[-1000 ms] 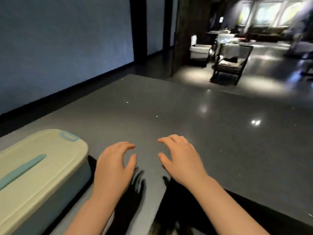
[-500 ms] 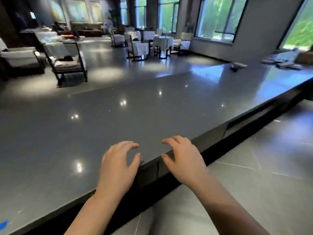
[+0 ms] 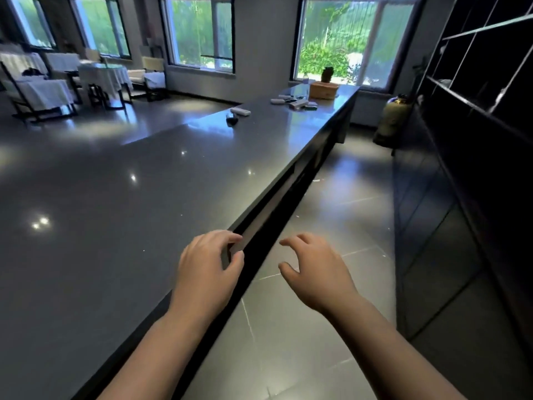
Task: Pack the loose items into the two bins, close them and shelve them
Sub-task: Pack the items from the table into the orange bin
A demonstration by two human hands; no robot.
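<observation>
A tiled aisle (image 3: 331, 226) runs open between the long dark desk (image 3: 129, 197) and a black shelving unit (image 3: 476, 125); small loose items (image 3: 291, 102) and a cardboard box (image 3: 323, 90) crowd the desk's far end.

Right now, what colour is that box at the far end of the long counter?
Light brown cardboard box, seen in the head view.

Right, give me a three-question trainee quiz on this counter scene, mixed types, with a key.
1. True or false: the left hand is holding a bin.
2. Multiple choice: the cardboard box sits A) at the counter's far end by the window, B) on the floor, C) on the dark shelving.
3. Fill in: the right hand hovers over the ____, beside the counter.

Key: 1 false; 2 A; 3 floor.
</observation>
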